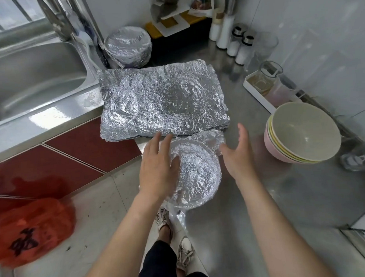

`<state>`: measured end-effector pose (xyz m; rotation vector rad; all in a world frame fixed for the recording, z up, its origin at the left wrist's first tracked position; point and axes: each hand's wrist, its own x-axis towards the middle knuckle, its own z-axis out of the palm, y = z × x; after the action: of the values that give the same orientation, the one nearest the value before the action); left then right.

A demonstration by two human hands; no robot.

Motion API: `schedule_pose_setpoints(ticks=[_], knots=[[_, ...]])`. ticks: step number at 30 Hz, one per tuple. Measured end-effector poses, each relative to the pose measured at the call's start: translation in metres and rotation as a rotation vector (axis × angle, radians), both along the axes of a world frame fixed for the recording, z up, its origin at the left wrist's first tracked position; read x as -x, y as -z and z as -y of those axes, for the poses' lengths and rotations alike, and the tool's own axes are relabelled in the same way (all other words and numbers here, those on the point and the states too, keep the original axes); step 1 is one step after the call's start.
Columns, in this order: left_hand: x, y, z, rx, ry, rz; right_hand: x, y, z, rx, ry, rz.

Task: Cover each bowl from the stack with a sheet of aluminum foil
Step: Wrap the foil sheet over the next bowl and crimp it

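The foil-covered bowl (196, 171) is being worked at the front edge of the counter (262, 197), between both hands. The left hand (157, 168) is being laid on the foil's left rim with its fingers straight and spread, probably to press the sheet down. The right hand (238, 155) is being held open just beside the right rim, gripping nothing. The bowl is being handled mouth-up. Being round, it shows no long axis, though loose foil corners are being left sticking out far-right and near.

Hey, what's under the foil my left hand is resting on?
The foil shows a round rim pressed through it, likely a bowl, but the bowl itself is fully covered. Your left hand lies on its edge.
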<state>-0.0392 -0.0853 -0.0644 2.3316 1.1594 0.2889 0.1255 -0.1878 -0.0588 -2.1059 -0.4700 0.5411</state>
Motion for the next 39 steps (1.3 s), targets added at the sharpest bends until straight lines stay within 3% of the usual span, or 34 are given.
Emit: schedule_pose_setpoints(ticks=[2, 5, 12, 16, 19, 25, 28, 31, 34, 39], knots=[[-0.008, 0.0, -0.011, 0.018, 0.023, -0.02, -0.014, 0.001, -0.013, -0.014, -0.154, -0.124], [-0.024, -0.002, -0.023, -0.015, 0.154, -0.065, -0.022, 0.011, -0.028, 0.005, -0.33, -0.072], [-0.051, 0.002, -0.033, -0.066, 0.401, -0.028, -0.011, 0.022, -0.027, -0.061, -0.186, -0.053], [-0.052, 0.012, -0.032, -0.091, 0.379, 0.012, 0.0, 0.017, -0.013, -0.075, -0.214, -0.098], [-0.053, 0.014, -0.03, -0.098, 0.342, 0.005, 0.013, 0.016, -0.004, -0.037, -0.263, -0.03], [-0.052, 0.013, -0.025, -0.108, 0.309, 0.017, 0.035, 0.03, -0.006, -0.047, -0.119, 0.056], [-0.046, 0.011, -0.023, -0.139, 0.297, 0.01, 0.034, 0.033, -0.005, -0.073, -0.088, -0.019], [-0.018, 0.007, -0.015, -0.184, 0.14, 0.052, 0.023, 0.03, -0.004, -0.105, -0.142, -0.217], [0.017, 0.013, 0.001, -0.081, -0.037, 0.09, 0.016, 0.028, -0.006, -0.085, -0.205, -0.324], [0.026, 0.028, 0.021, 0.169, -0.134, 0.192, 0.027, 0.034, -0.009, -0.086, -0.226, -0.255]])
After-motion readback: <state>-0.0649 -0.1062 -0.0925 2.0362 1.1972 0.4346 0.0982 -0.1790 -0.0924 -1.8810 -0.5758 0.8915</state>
